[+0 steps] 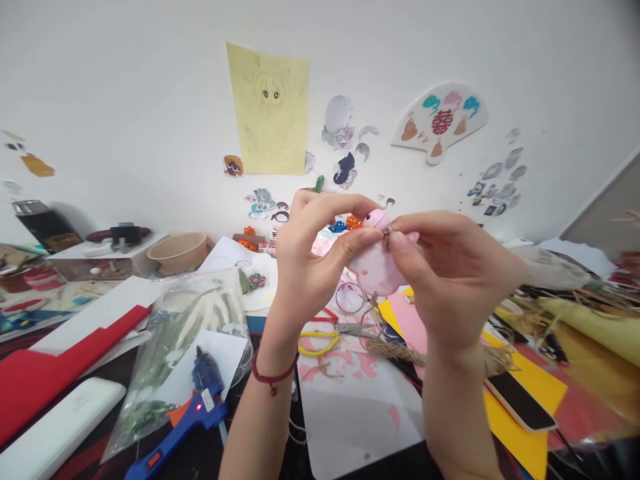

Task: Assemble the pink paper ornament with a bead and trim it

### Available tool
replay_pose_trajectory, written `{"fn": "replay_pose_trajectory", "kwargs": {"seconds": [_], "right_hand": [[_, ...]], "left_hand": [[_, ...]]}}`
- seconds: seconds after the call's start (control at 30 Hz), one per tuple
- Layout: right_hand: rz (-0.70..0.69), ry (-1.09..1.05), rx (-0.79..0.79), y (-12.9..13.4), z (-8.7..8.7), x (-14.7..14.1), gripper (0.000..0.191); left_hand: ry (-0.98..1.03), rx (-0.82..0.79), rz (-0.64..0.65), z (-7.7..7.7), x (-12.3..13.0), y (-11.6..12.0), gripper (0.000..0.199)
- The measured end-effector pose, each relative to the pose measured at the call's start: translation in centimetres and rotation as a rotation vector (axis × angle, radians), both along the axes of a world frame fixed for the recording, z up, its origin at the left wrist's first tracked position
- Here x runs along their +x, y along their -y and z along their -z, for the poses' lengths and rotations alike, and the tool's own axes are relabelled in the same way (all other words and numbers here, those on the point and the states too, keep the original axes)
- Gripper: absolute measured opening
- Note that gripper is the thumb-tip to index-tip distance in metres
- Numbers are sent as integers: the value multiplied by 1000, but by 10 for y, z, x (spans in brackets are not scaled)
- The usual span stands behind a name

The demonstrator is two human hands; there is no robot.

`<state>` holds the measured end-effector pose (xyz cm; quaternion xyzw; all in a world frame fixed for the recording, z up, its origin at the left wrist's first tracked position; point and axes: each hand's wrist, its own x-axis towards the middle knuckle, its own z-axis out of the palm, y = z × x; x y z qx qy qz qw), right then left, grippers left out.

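Raised above the table, a small pink and white figure (pixel 379 270) with a round head and a dark eye is between my two hands. My left hand (pixel 315 247) grips it at the head, with index finger and thumb bent round it. My right hand (pixel 450 267) pinches near its neck, where a thin brownish strand seems to pass; the fingertips partly hide that spot. Below the hands lie scissors (pixel 320 343) with yellow and red handles. A bundle of twine (pixel 395 350) rests beside them, and a clear round ring (pixel 350 298) is just behind.
At the left are a blue glue gun (pixel 200 407) with a lit red light, a plastic bag (pixel 185 320), a white power bank (pixel 63 427) and red card (pixel 65 367). A white board (pixel 360 413) with pink scraps lies in front. Right: a phone (pixel 520 400) on yellow paper (pixel 545 387).
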<state>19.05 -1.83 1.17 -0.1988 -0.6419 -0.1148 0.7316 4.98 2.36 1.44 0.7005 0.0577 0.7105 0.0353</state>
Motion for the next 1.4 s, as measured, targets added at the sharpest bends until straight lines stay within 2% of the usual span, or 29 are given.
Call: {"fn": "replay_pose_trajectory", "kwargs": {"seconds": [0.13,0.27,0.37,0.47,0.57,0.7,0.8,0.93,1.13,1.23,1.4], "right_hand": [[-73,-10,-109,7,-1,3,13],[-24,7,-150,7,-1,6,10],[106,18,-35,5,-1,8,16],[328,101,136,5,-2,9,25],[526,188,236,6,-4,10,25],[646,206,362,4,-5,12,24],[693,252,421,4,-3,14,25],[699,302,452,8,-1,16,25],[719,307,315,18,2,11,31],[734,319,318,20,5,10,30],[704,321,336,16,5,11,28]], "left_hand": [[-17,-38,-11,0,2,5,3],[-23,-57,-40,0,2,6,4],[-25,-46,-76,-1,1,5,7],[-26,4,-149,-1,-1,4,9],[-41,78,-216,-3,-4,6,8],[-48,134,-301,-7,-6,10,10],[-44,155,-353,-8,-7,13,13],[-33,178,-345,-8,-9,14,14],[-4,229,-361,-7,-9,10,15],[9,279,-388,-7,-7,8,15],[-3,274,-406,-9,-6,11,13]]}}
